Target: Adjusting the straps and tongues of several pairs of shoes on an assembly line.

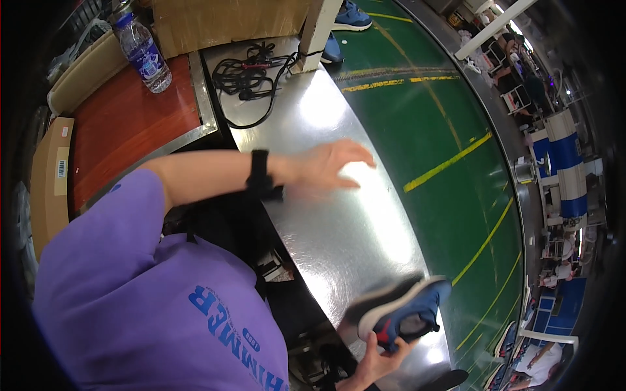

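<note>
My right hand (pixel 378 362) grips a blue sneaker (pixel 417 303) with a pale sole and a red patch on its side, at the lower right over the metal bench. The shoe is tilted, and its opening shows. Next to it is a blurred dark shape (pixel 372 301), perhaps a second shoe or its shadow. Above the shiny metal bench (pixel 313 228), my left hand (pixel 329 166) is stretched out with thumb and fingers apart, holding nothing. A black band (pixel 259 169) circles that wrist.
Black cables (pixel 244 78) lie coiled at the bench's far end beside a white post (pixel 316 36). A water bottle (pixel 147 55) rests on a red-brown board (pixel 130 124). Blue sneakers (pixel 351 16) are beyond the post. A dark sole (pixel 445 380) shows at the bottom edge.
</note>
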`<state>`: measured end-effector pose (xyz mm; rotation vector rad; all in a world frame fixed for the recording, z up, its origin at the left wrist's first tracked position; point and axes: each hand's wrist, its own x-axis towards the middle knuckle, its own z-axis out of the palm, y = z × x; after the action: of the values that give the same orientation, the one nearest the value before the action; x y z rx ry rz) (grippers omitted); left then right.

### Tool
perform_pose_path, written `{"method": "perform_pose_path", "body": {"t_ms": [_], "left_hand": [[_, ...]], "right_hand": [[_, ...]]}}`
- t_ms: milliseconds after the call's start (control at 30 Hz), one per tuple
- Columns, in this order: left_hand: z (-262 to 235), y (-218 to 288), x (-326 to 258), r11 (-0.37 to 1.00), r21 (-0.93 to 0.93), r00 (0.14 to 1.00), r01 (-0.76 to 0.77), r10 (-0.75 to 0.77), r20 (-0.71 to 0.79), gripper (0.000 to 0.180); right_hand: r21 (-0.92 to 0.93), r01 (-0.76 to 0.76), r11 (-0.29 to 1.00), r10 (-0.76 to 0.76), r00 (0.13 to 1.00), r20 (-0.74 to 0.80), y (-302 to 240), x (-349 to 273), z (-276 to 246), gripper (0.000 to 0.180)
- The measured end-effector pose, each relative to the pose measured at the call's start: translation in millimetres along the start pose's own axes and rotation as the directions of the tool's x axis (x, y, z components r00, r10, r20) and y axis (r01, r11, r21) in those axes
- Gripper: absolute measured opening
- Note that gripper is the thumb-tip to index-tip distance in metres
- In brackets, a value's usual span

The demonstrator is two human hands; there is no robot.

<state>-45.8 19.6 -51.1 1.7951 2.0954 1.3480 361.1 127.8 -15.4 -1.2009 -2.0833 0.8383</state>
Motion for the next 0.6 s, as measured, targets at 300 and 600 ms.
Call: {"method": "perform_pose_path", "body": {"t_ms": [300, 600], "left_hand": [[-61, -143, 96, 0.720, 0.621, 0.951, 0.309, -0.235, -0.201, 0.049], [-76, -194, 132, 0.295, 0.861, 0.776, 0.414, -0.608, -0.165, 0.055]], "right_hand": [[-0.553, 0.076, 0.830, -0.230, 0.949, -0.215, 13, -17, 11, 0.064], [-0.398, 0.230, 0.888, -0.196, 0.973, 0.125, -14, -11, 116, 0.041]]}}
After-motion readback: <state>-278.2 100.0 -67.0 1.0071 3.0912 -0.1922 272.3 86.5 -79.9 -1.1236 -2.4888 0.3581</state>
